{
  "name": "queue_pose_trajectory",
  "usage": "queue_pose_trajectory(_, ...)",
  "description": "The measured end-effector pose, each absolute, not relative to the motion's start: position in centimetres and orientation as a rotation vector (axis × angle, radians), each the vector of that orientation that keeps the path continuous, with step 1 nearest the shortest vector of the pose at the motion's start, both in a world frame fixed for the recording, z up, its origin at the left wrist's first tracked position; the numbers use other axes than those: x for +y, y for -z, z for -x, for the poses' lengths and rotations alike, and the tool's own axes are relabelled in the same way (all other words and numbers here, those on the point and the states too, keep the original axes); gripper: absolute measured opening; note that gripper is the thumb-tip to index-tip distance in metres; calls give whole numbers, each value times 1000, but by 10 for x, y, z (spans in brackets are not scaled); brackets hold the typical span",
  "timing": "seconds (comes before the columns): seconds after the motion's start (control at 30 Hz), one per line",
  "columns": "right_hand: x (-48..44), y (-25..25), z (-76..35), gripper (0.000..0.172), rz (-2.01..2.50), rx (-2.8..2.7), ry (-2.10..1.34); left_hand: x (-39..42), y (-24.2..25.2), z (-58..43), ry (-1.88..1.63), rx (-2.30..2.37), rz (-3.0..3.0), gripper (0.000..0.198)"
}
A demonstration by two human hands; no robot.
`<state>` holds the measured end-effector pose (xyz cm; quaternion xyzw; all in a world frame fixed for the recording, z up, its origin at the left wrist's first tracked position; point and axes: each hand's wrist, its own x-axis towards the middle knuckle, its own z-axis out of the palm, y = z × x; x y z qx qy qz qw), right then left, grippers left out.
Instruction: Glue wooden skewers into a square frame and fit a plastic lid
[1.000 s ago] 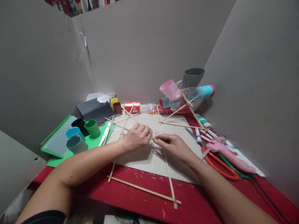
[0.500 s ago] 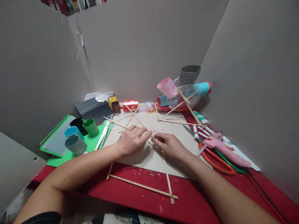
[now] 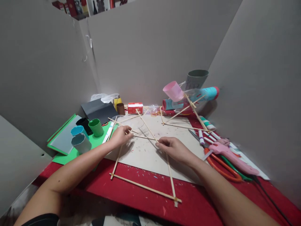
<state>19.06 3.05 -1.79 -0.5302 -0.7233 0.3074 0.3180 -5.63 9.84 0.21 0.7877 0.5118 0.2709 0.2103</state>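
Observation:
A frame of thin wooden sticks (image 3: 143, 187) reaches over the front edge of the pale board (image 3: 148, 157), its corners bound with something yellowish. My left hand (image 3: 122, 136) pinches the frame at its far left corner. At the far right corner my right hand (image 3: 172, 147) has its fingers closed on the frame, where a long slanting stick (image 3: 146, 124) meets the crossbar. Behind my left hand lie more crossed sticks and a clear round disc (image 3: 138, 123). My fingers partly hide both corners.
Paper cups in green (image 3: 96, 127), blue, black and grey stand at left. A stick structure with a pink cup (image 3: 173, 91) is at back right. Orange-handled scissors (image 3: 223, 169) and a pink glue gun (image 3: 235, 157) lie at right, a red box (image 3: 135, 108) at back.
My left hand has moved left along the crossbar, away from my right hand, to the left corner. My right hand stays at the right corner. The view has shifted slightly.

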Motion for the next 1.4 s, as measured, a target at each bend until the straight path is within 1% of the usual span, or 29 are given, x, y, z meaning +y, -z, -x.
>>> queue_pose_trajectory(0.2, 28, 13, -191, 38, 1386, -1860, -983, 100, -6, 51, -748, 1315, -2012, 15)
queue_pose_trajectory(0.4, 21, 7, -186, 44, 1338, -1838, -1122, 90, -2, 51, -657, 1163, -1674, 3)
queue_pose_trajectory(0.47, 19, 7, -183, 44, 1322, -1841, -1158, 85, 2, 50, -637, 1131, -1532, 5)
queue_pose_trajectory(0.67, 15, 6, -176, 44, 1298, -1841, -1250, 78, 8, 45, -560, 1008, -1140, 24)
queue_pose_trajectory(0.73, 14, 6, -174, 45, 1289, -1842, -1285, 77, 8, 42, -543, 983, -1040, 26)
queue_pose_trajectory(1.03, 10, 12, -162, 48, 1249, -1825, -1394, 75, 7, 24, -575, 971, -809, 14)
queue_pose_trajectory(1.27, 6, 9, -158, 49, 1201, -1834, -1411, 79, 4, 25, -575, 1001, -867, 15)
queue_pose_trajectory(1.4, 5, 6, -159, 48, 1201, -1824, -1395, 94, 2, 35, -617, 1046, -965, 9)
